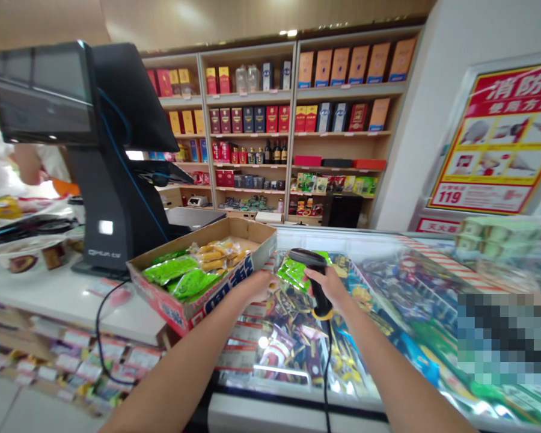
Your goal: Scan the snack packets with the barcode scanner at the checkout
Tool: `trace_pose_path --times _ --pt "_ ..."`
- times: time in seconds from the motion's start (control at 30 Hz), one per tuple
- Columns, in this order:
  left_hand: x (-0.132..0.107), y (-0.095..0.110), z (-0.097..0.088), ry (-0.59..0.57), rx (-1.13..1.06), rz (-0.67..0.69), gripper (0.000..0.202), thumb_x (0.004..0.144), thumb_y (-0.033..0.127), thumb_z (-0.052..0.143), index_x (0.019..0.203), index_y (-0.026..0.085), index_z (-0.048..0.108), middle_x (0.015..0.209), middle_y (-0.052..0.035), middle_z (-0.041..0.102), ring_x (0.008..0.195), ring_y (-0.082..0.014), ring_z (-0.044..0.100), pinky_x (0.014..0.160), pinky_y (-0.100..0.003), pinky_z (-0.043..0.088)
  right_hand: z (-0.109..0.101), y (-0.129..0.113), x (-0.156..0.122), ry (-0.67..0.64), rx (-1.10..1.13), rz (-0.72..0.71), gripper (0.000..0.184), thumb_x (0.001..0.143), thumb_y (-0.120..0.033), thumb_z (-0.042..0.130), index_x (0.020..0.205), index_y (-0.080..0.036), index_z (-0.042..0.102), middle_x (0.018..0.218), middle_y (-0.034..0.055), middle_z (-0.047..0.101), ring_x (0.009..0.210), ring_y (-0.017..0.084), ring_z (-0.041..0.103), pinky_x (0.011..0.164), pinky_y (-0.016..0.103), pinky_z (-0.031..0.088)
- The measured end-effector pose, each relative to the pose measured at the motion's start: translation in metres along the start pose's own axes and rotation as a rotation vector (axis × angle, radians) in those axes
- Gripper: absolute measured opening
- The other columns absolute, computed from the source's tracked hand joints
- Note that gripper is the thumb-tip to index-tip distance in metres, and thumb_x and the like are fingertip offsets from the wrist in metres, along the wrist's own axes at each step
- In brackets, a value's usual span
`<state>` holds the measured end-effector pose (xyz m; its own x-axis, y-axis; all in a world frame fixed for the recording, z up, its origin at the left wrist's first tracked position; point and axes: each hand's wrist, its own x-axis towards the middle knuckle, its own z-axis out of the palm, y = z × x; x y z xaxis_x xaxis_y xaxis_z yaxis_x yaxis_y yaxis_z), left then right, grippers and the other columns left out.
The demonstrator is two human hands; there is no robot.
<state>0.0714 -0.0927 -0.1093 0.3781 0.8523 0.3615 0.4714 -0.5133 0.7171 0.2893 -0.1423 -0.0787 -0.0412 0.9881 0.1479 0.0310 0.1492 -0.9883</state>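
Note:
A black handheld barcode scanner [315, 273] with a yellow-tipped handle is in my right hand [331, 287], the fingers wrapped round its grip. The scanner's head points left, over a shiny green snack packet [292, 275]. My left hand [260, 286] is closed at that packet's left edge; its fingertips are partly hidden. Beside my left hand stands an open cardboard box [264, 233]. Several green packets [174, 272] lie in it next to yellowish-brown wrapped snacks [216, 254]. The scanner's cable [328, 367] hangs down towards me.
Under both arms is a glass-topped freezer [288, 376] full of packaged goods. A black point-of-sale terminal [117, 204] stands on the white counter [130, 313] at left, with a loose cable. Egg trays [496, 237] sit at right. Shelves of boxes and bottles line the back wall. A person shows at far left.

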Motion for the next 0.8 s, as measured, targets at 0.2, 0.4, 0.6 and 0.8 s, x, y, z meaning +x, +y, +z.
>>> trace_pose_path --times 0.2,0.4,0.6,0.8 --pt "0.006 0.0 0.021 0.187 -0.671 -0.242 0.043 0.058 0.045 0.078 0.084 0.018 0.058 0.053 0.0059 0.053 0.047 -0.0116 0.053 0.051 -0.025 0.048 0.001 -0.002 -0.005 -0.047 -0.025 0.004 0.026 0.065 -0.041 0.07 0.063 -0.016 0.061 0.047 0.0012 0.061 0.036 0.014 0.054 0.037 0.025 0.043" --pt "0.005 0.004 0.023 0.327 -0.999 -0.246 0.05 0.06 0.057 0.075 0.081 0.017 0.055 0.057 0.0039 0.056 0.048 -0.0094 0.054 0.047 -0.021 0.045 -0.019 -0.014 -0.01 -0.272 -0.173 0.031 0.025 0.065 -0.037 0.073 0.063 -0.016 0.059 0.058 0.0024 0.065 0.036 0.012 0.055 0.035 0.022 0.041" --pt "0.006 0.007 0.022 0.37 -0.924 -0.245 0.058 0.057 0.062 0.074 0.089 0.017 0.055 0.061 0.0037 0.06 0.049 -0.0103 0.055 0.044 -0.021 0.045 -0.028 -0.018 -0.013 -0.336 -0.238 0.055 0.022 0.065 -0.034 0.073 0.071 -0.018 0.06 0.063 0.0019 0.067 0.038 0.013 0.056 0.037 0.023 0.043" --pt "0.009 -0.003 0.025 0.494 -0.82 -0.166 0.05 0.062 0.059 0.073 0.082 0.017 0.053 0.059 0.0058 0.055 0.05 -0.007 0.05 0.045 -0.017 0.041 -0.015 -0.017 -0.016 -0.352 -0.316 0.044 0.017 0.071 -0.03 0.067 0.063 -0.017 0.059 0.059 0.0018 0.065 0.038 0.012 0.057 0.038 0.022 0.043"
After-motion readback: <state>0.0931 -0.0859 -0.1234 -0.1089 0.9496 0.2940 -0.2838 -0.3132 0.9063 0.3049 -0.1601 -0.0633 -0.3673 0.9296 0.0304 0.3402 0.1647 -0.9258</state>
